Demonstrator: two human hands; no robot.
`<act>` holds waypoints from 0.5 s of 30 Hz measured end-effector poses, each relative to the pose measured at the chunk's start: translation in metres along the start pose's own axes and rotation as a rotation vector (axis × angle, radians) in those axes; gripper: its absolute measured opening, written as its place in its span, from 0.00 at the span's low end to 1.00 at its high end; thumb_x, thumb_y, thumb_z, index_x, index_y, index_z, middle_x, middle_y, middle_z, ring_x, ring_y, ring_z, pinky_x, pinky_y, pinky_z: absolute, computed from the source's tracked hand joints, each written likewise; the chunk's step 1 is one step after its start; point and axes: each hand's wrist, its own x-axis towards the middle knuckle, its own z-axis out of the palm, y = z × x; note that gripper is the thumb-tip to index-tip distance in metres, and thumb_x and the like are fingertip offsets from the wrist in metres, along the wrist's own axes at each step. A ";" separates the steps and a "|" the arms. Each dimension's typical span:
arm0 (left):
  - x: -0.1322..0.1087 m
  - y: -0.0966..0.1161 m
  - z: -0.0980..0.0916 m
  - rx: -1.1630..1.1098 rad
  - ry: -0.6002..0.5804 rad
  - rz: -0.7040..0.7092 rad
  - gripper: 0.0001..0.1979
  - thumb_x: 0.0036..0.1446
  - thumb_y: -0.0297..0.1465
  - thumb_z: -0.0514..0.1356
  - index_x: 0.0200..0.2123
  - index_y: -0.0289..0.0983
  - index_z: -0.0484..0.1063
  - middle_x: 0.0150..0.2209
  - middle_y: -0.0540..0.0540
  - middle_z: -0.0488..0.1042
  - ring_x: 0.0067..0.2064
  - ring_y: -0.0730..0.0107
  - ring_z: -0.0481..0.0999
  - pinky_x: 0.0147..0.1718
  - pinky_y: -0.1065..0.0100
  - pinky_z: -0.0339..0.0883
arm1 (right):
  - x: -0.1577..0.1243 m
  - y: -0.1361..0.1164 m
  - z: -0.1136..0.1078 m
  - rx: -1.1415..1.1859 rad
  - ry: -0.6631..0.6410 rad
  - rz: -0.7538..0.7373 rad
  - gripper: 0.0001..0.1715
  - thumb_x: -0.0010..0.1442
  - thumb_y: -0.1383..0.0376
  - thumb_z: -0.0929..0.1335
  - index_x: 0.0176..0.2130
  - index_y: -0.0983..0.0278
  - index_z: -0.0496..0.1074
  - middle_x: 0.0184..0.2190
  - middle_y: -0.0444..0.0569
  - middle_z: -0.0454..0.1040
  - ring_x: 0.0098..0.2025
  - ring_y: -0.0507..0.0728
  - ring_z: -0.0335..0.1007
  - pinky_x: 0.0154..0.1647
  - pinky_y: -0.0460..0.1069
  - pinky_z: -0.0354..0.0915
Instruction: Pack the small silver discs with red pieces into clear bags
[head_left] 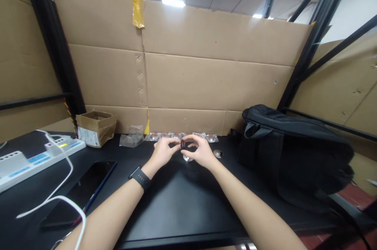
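A small dark round piece (183, 145) is held up over the black table, its exact kind too small to make out. Thumb and forefinger of my right hand (201, 151) pinch it from the right. My left hand (165, 152), with a watch on its wrist, closes its fingertips against the piece's left side. Just beneath, a shiny silver round part (187, 158) lies on the table, partly covered by my right hand. Further right is a thin metal disc (218, 154). Behind both hands runs a row of clear plastic packets (212, 138) with red bits inside.
At left are a white power strip (44, 159), a white cable (69, 167) and a dark phone (85, 187). An open cardboard box (98, 128) and a crumpled clear bag (131, 138) stand behind. A black backpack (294, 156) fills the right side. Cardboard walls (188, 77) enclose the back.
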 end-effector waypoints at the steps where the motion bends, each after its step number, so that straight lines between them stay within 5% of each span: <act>1: 0.000 0.000 0.000 -0.003 0.008 0.007 0.12 0.56 0.41 0.62 0.38 0.43 0.82 0.41 0.47 0.83 0.47 0.55 0.79 0.50 0.59 0.67 | 0.000 0.001 0.000 0.006 0.011 0.008 0.23 0.50 0.66 0.75 0.47 0.59 0.74 0.45 0.49 0.79 0.48 0.59 0.76 0.45 0.52 0.73; 15: -0.002 0.003 0.002 0.037 0.069 0.052 0.10 0.58 0.38 0.62 0.37 0.42 0.81 0.40 0.48 0.83 0.46 0.59 0.79 0.49 0.61 0.67 | 0.000 0.005 0.002 0.124 0.043 0.081 0.22 0.48 0.59 0.77 0.43 0.61 0.75 0.47 0.51 0.79 0.49 0.61 0.77 0.46 0.53 0.73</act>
